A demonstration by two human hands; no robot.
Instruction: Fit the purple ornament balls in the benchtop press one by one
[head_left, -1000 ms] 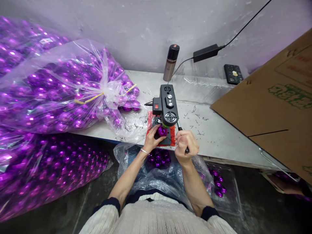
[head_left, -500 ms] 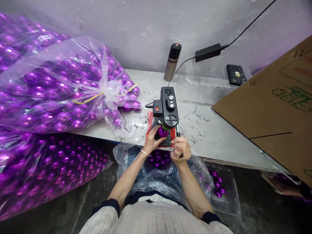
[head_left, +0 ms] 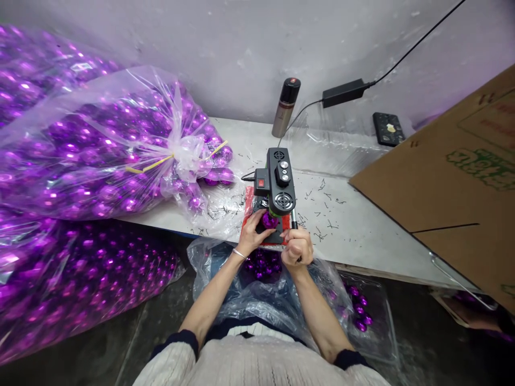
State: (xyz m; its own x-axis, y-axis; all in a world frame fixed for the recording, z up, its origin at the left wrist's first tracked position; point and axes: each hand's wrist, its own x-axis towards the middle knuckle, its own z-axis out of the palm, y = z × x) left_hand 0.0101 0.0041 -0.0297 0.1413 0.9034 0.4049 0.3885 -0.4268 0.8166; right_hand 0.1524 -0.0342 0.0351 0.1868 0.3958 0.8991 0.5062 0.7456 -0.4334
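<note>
White bench (head_left: 362,236) against grey wall, left fingers (head_left: 252,231) gripping purple ball (head_left: 267,219), right fingers (head_left: 296,251) clenching lever (head_left: 294,219).

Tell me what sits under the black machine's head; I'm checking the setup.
Under the black machine sits a purple ball, steadied by the left hand, on a dark base over a red mat. The right hand grips the lever. The tool tip is hidden.

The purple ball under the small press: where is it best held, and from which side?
Grip the purple ball by its exposed left flank, coming from the front-left as the left hand does. The black machine head covers its top, and the lever in the right hand occupies the right.
</note>
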